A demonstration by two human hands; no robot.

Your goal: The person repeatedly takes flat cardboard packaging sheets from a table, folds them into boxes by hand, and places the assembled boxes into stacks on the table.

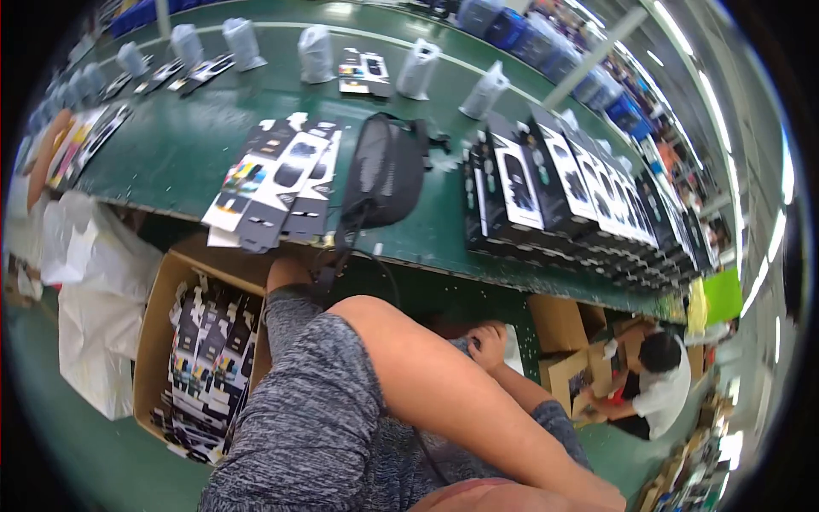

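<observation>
My right hand [488,345] is low in front of the bench, near the middle, with its fingers curled. What it holds, if anything, is too small to tell; a pale strip lies beside it. A bare limb, apparently my left arm bent at the elbow, crosses the lower middle; my left hand does not show. Above, on the green bench [426,230], lie a stack of flat printed box sleeves [286,171] and a black mesh bag [384,171]. Rows of black-and-white boxes [516,183] stand to the right.
An open carton [153,341] of flat printed sleeves is on the floor at left, beside white plastic bags [98,341]. Wrapped items [316,55] line the bench's far side. At right, a co-worker [661,384] bends by open cartons [567,375]. Another person's arm [47,158] reaches in at far left.
</observation>
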